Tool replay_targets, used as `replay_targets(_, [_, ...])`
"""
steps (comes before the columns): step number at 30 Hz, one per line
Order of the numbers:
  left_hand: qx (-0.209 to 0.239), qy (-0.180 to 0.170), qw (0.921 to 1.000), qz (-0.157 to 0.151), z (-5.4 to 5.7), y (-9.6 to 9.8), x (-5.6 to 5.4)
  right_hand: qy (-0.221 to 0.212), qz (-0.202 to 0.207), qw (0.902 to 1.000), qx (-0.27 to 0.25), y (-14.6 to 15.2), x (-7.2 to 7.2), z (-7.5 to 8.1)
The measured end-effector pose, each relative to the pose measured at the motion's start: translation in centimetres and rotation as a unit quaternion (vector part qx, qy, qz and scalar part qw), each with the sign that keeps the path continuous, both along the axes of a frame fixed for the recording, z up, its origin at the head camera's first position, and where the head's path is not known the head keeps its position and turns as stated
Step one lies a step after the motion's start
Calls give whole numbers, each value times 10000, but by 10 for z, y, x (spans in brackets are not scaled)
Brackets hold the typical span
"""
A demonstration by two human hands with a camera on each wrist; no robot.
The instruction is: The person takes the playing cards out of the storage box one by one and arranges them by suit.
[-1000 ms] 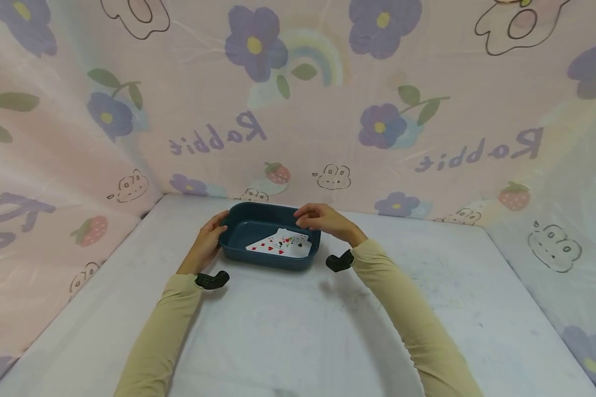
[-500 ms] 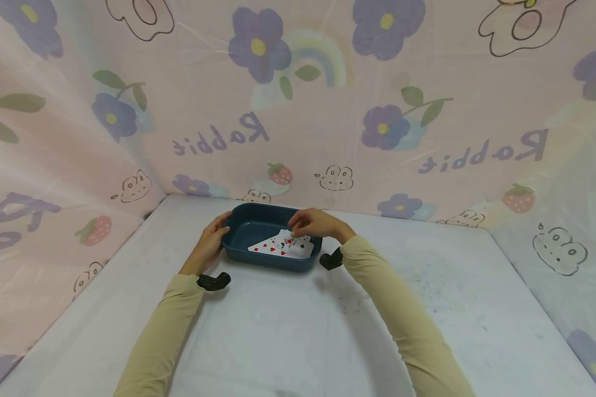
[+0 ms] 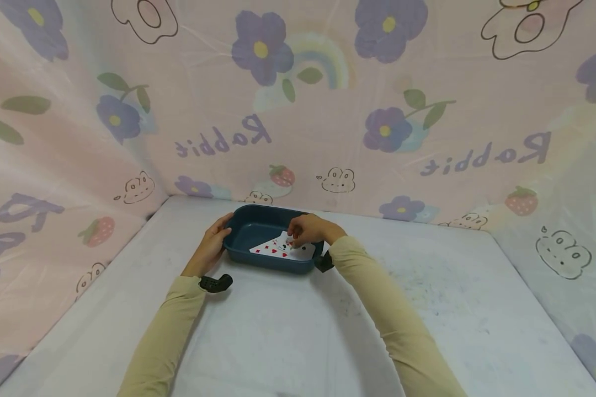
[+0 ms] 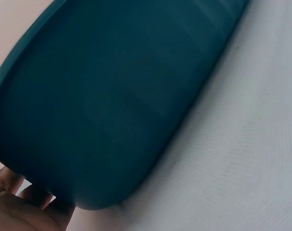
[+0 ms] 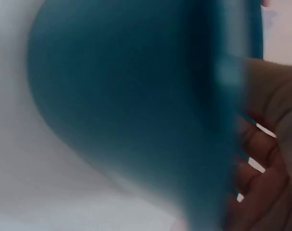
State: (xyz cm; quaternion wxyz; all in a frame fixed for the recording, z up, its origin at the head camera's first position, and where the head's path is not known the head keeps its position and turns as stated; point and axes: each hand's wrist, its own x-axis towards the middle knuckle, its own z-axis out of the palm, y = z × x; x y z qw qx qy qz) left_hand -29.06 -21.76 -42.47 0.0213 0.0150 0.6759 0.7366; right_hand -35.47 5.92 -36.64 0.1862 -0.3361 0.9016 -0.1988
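A dark blue-green rectangular tray [image 3: 265,264] stands on the white table, with several playing cards [image 3: 270,250] fanned face up in its right half. My left hand [image 3: 210,244] grips the tray's left end, thumb at the rim and fingers along the outer wall. In the left wrist view those fingers [image 4: 28,207] show at the tray's end. Over the right rim reaches my right hand [image 3: 312,227], its bent fingertips down at the cards; I cannot tell whether they pinch one. The right wrist view has the tray wall [image 5: 126,101] partly covering the curled right hand [image 5: 273,159].
Black wrist devices [image 3: 216,283] are strapped at both cuffs. The white table [image 3: 278,331] stretches in front of the tray and to both sides. A printed curtain [image 3: 318,116] with flowers and rabbits rises behind the table and at its sides.
My right hand has moved from the tray's right rim leftward and down onto the cards, its fingers bending more. The left hand keeps its grip on the tray, which stays in place.
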Motion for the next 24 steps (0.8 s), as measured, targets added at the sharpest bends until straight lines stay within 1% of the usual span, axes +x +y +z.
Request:
replay_targets(4, [-34, 32, 10000, 10, -1, 0, -1, 174, 13, 9992, 365, -5, 3, -3])
replay_targets(12, [-32, -28, 10000, 30, -2, -1, -3, 380, 45, 9953, 885, -9, 6, -7])
replay_targets(19, [-112, 17, 9999, -1, -4, -2, -3, 785, 207, 9839, 1590, -15, 10, -8])
replay_targets(24, [-90, 37, 10000, 7, -4, -2, -3, 936, 352, 9776, 1854, -18, 10, -9])
